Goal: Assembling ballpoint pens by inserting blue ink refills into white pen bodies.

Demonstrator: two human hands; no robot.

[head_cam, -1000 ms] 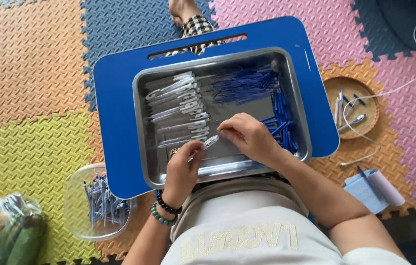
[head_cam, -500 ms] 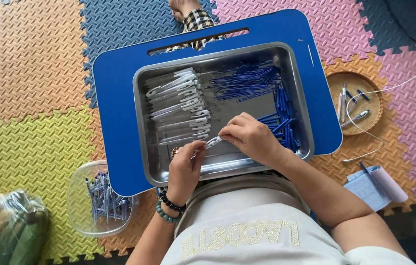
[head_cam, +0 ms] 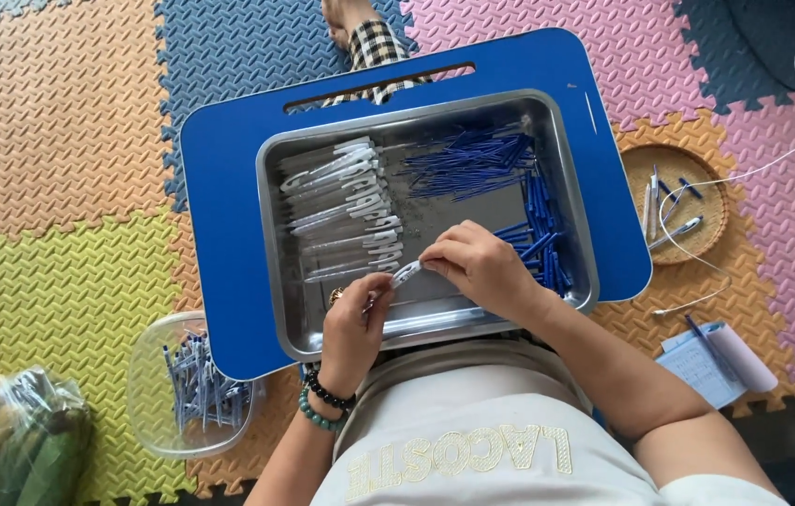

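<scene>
The right hand (head_cam: 482, 267) pinches one end of a pale pen barrel (head_cam: 406, 275) between thumb and fingertips, and the left hand (head_cam: 352, 323) closes its fingers round the other, lower end. Both hands are clamped on this one piece, which sits between them just above the floor of the steel tray (head_cam: 271, 244). Its long axis runs on a slant, from the left hand low and near the body up and rightward to the right hand. The hands are about equally close to it; neither has a free finger.

Just beyond the fingers, toward the far left of the tray, lies a stack of white barrels (head_cam: 346, 206), lying mostly crosswise. To the far right sits a heap of blue refills (head_cam: 472, 161), and more of them (head_cam: 542, 234) run down the right wall, touching the back of the right hand.

The tray rests on a blue lap desk (head_cam: 219, 187). A clear tub (head_cam: 149, 375) of pens stands by the left elbow, and a wicker dish (head_cam: 674, 201) lies off to the right on the foam mat (head_cam: 60, 141).
</scene>
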